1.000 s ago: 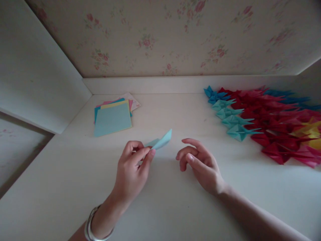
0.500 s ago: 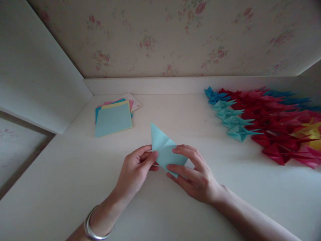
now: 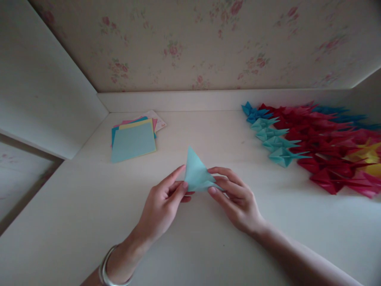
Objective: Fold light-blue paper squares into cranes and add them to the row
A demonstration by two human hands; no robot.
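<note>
A light turquoise folded sheet of origami paper (image 3: 198, 172) is held up between both hands, one point aimed toward the wall. My left hand (image 3: 166, 198) pinches its left edge, thumb in front and fingers behind. On the other side my right hand (image 3: 236, 196) grips the lower right corner between thumb and fingers, where a narrow flap shows. The back of the paper is hidden. A silver bangle (image 3: 108, 268) circles the left wrist.
Loose square paper sheets (image 3: 133, 141) in turquoise, yellow, blue and pink lie at the back left. Turquoise folded cranes (image 3: 284, 156) line up beside many red and pink ones (image 3: 324, 178) at the right. A floral wall (image 3: 178, 51) rises behind the white table (image 3: 190, 246).
The folded paper has turned from a slanted diamond to a triangle pointing up. My right hand has shifted its grip, its thumb now in front at the lower right corner.
</note>
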